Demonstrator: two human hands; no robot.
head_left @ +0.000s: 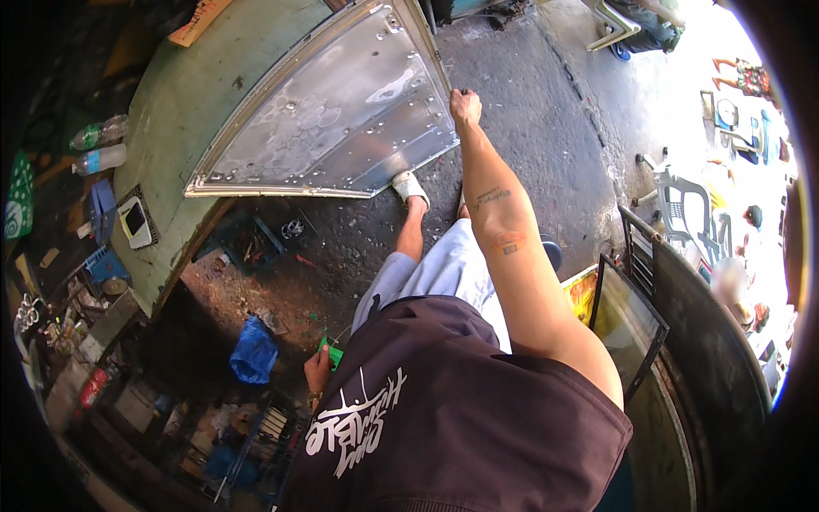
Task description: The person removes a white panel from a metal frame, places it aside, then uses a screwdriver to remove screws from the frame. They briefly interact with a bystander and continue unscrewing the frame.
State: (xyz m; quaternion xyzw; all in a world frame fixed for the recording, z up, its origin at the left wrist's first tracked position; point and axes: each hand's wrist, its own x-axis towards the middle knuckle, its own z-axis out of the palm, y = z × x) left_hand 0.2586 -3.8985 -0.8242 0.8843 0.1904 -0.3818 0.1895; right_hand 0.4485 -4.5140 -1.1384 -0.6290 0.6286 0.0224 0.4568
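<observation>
A large silver metal panel (pixel 341 115) with a raised rim and rows of rivets or holes leans over a green-topped table (pixel 183 102). My right arm stretches forward, and my right hand (pixel 466 107) is closed round the panel's right edge. Down at my left side, my left hand (pixel 316 371) is closed on a bright green plastic piece (pixel 335 355); most of that hand's fingers are hidden, and the piece's kind is unclear. One of my feet, in a pale clog (pixel 411 189), is by the panel's lower edge.
Plastic bottles (pixel 101 160) and a phone (pixel 134 217) lie on the left. A blue plastic bag (pixel 254 350) sits on the littered floor. Grey plastic chairs (pixel 682 205) and a framed glass pane (pixel 627 320) stand to the right. Other people are at the far right.
</observation>
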